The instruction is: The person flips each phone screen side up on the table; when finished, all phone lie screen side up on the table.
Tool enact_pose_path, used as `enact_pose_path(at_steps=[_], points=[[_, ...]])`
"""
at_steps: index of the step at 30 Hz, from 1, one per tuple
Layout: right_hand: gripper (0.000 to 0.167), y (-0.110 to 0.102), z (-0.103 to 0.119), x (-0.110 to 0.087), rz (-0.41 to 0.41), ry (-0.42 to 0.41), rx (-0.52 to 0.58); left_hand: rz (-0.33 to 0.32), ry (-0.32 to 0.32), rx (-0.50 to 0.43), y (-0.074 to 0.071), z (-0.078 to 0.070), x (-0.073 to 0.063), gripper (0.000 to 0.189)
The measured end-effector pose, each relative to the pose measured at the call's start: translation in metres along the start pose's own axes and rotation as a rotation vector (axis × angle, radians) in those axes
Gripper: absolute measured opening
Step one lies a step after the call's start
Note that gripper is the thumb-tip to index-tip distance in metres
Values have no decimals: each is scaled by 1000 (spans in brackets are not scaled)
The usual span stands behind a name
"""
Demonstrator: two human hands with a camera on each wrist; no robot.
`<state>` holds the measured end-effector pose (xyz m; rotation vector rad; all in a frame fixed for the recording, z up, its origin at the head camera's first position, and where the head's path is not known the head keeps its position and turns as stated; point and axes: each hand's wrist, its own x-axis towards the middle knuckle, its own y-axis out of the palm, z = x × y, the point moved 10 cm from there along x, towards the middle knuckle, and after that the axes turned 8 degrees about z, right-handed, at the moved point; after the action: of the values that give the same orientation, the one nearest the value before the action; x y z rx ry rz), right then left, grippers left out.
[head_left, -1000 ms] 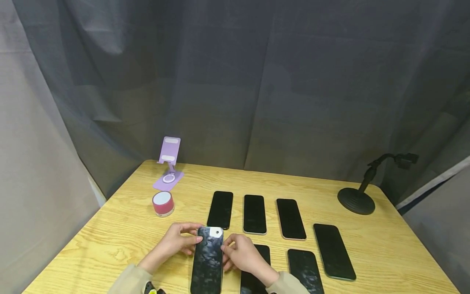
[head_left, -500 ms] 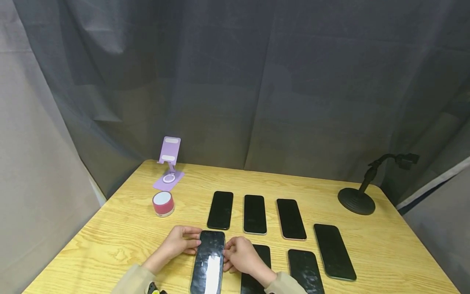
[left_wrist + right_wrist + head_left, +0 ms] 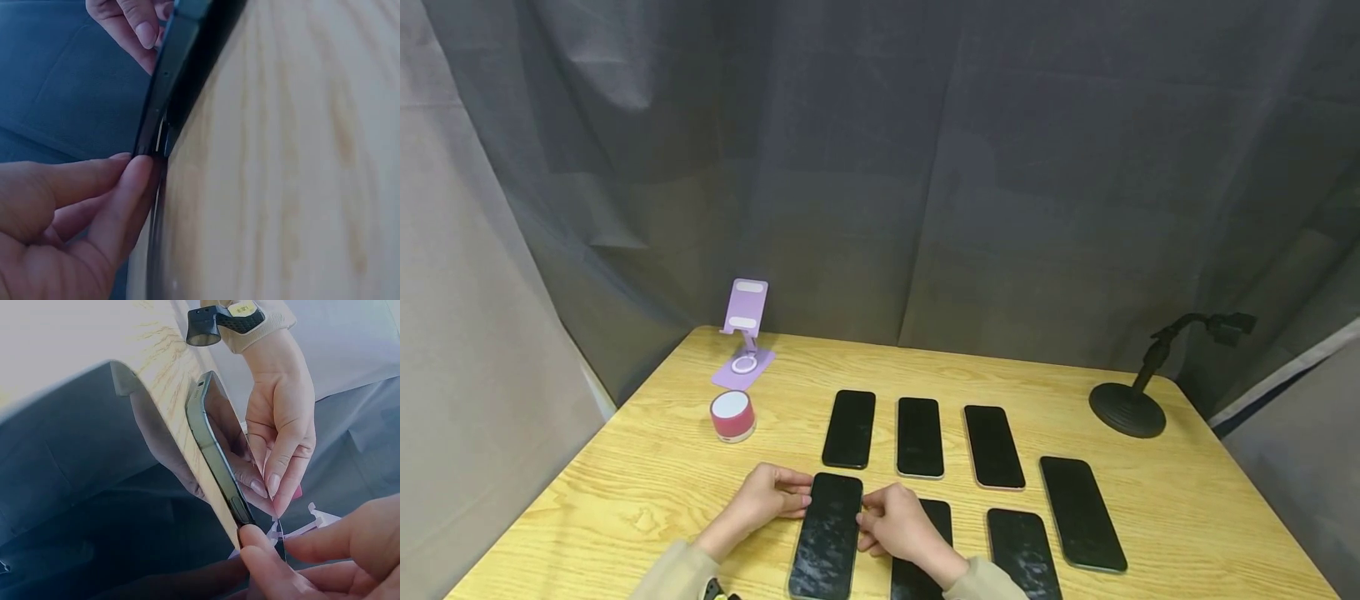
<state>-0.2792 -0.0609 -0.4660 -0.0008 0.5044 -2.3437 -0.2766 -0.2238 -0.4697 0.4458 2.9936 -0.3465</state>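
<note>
A dark smartphone (image 3: 826,533) lies near the front of the wooden table, its glossy screen facing up. My left hand (image 3: 765,493) pinches its upper left edge with thumb and fingertips. On the opposite edge my right hand (image 3: 891,521) holds it the same way. The left wrist view shows the phone's thin side (image 3: 161,81) above the left fingertips. Seen from the right wrist, the phone (image 3: 215,450) has a greenish frame with a button, and its screen mirrors the left hand. Whether its whole underside touches the table is hard to tell.
Another phone (image 3: 917,575) lies partly under the right forearm. More dark phones stand in rows behind, such as this phone (image 3: 850,429), and to the right a larger phone (image 3: 1082,512). A pink-and-white cylinder (image 3: 732,415), purple phone stand (image 3: 747,333) and black stand (image 3: 1127,408) sit farther back.
The phone's top end has come down and shifted slightly right, with both hands following it. The bright reflection on its screen slid downward, then vanished. The other phones stay put.
</note>
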Motion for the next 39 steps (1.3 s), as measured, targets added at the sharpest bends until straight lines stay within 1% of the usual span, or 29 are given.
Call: enact_pose_path(at_steps=[3, 8, 10, 15, 22, 29, 39], points=[[35, 0, 1, -1, -1, -1, -11, -8, -12, 14, 0, 1, -1, 36], [34, 1, 2, -1, 1, -15, -4, -41, -27, 85, -3, 0, -2, 34], [34, 2, 3, -1, 10, -33, -10, -55, -28, 109, -4, 0, -2, 33], [33, 3, 4, -1, 15, -58, -21, -68, -24, 134, -6, -1, -2, 31], [32, 2, 5, -2, -1, -50, -21, -89, -30, 158, -8, -4, -4, 29], [32, 3, 5, -1, -2, -42, -70, -120, -21, 254, -10, -10, -5, 24], [33, 6, 6, -1, 5, -38, -87, -125, -24, 260, -12, -8, -4, 23]])
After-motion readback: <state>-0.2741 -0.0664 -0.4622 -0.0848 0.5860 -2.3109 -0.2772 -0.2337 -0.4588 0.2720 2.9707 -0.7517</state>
